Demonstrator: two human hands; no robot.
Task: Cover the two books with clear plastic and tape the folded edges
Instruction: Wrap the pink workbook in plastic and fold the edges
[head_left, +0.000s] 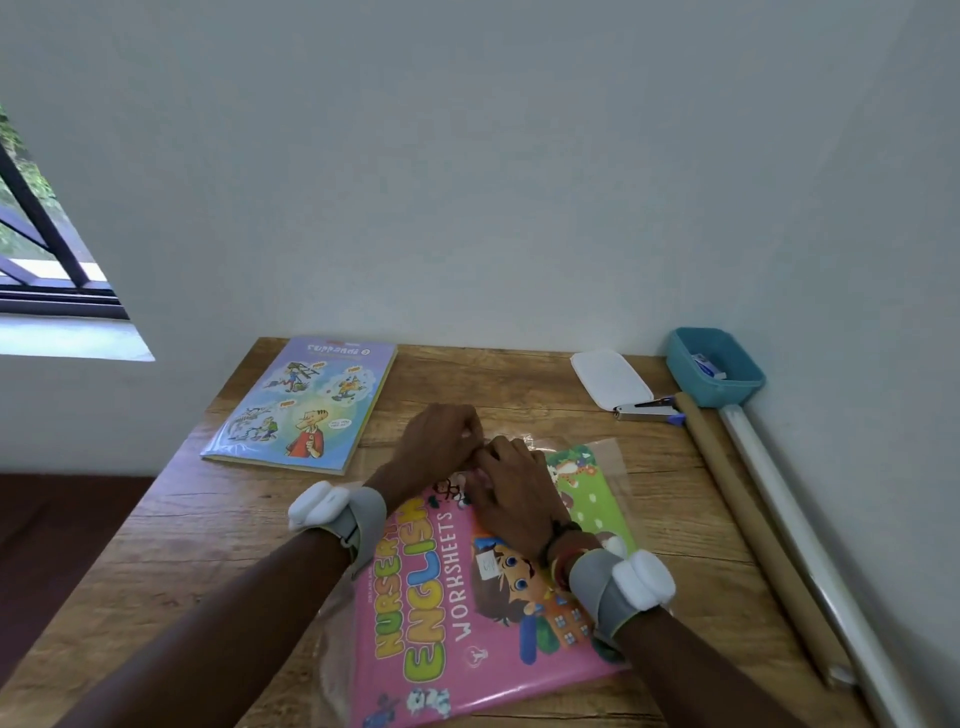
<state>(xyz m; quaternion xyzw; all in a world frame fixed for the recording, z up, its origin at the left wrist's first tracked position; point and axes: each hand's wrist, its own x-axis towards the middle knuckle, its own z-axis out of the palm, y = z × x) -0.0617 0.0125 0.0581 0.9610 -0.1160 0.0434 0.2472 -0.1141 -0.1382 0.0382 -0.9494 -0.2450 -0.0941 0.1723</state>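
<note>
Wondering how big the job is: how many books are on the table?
2: the pink worksheets book lies nearest the viewer; the cartoon-cover book lies farther back, to its left.

the left hand (436, 441) and right hand (511, 488) meet at the fingertips, and what they pinch, if anything, is hidden. beneath them the far edge of the pink book (467, 623) is covered, and its near corner is cut off. right of the hands, the contents of the blue tub (732, 389) are too small to tell.

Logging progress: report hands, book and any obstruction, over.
Left hand pinches plastic at far edge of pink book; right hand presses its cover. Purple book apart, far left. Stapler and rolls off right, nothing blocking.
</note>
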